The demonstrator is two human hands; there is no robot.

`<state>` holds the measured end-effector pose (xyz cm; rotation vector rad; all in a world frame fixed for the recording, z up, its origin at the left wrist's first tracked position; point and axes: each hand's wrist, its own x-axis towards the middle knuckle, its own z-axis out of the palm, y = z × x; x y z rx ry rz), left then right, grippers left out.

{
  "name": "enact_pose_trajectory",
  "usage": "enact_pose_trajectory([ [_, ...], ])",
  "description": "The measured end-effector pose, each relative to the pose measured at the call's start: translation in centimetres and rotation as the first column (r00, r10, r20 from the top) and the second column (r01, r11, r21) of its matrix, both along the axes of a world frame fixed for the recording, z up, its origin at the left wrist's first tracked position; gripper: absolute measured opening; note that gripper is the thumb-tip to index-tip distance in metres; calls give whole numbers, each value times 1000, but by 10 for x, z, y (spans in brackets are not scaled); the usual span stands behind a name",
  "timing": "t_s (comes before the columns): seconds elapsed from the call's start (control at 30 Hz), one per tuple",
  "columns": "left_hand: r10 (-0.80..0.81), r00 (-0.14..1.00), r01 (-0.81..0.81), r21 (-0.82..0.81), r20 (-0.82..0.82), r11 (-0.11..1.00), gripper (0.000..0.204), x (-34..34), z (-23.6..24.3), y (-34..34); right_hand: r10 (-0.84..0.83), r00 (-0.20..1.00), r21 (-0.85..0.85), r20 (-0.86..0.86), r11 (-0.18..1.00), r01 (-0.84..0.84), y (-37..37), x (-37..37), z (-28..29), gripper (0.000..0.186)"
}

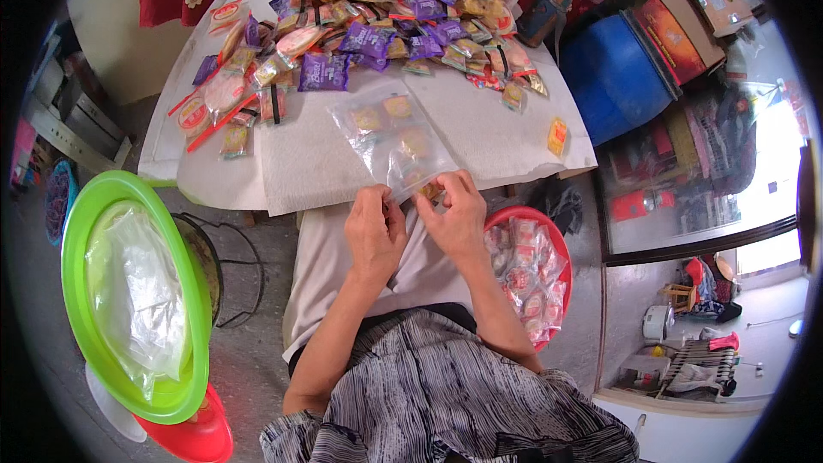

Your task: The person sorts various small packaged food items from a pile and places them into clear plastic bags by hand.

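Observation:
A clear plastic bag (386, 147) lies on the near part of the table with several small yellow snack packets (397, 106) inside. My left hand (375, 227) pinches the near left corner of its mouth. At the near right corner my right hand (456, 213) is closed on the bag's edge. Another yellow packet (427, 192) shows by my right fingertips; whether it is inside the bag I cannot tell. Beyond the bag lies a big heap of wrapped snacks, with purple packets (324, 73) and round pale cakes (225, 91) among them.
A single yellow packet (556, 136) lies near the right end of the white-covered table (300, 176). At my left, a green basin (199, 326) holds clear bags (137, 291). A red basin (563, 244) of filled bags (527, 283) stands by my right leg. A blue barrel (613, 77) is beyond.

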<state>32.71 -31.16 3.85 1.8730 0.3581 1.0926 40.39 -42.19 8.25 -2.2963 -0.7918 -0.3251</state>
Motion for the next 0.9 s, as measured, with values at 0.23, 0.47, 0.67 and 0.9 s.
enact_pose_trajectory([
  [0.23,-63,998,64,-63,21,996,24,-2,-1,0,63,995,134,71,988,-72,19,-3,-9,28],
  [0.47,-56,998,59,-177,24,982,17,-5,-10,3,87,980,191,-177,980,-52,30,-21,-3,14],
  [0.67,-69,997,73,-197,30,978,14,-6,-12,4,198,968,45,154,977,-207,22,-24,-15,11],
  [0.9,-83,996,90,-275,37,957,16,-8,-10,4,191,968,-60,160,981,-184,36,-19,-15,19],
])
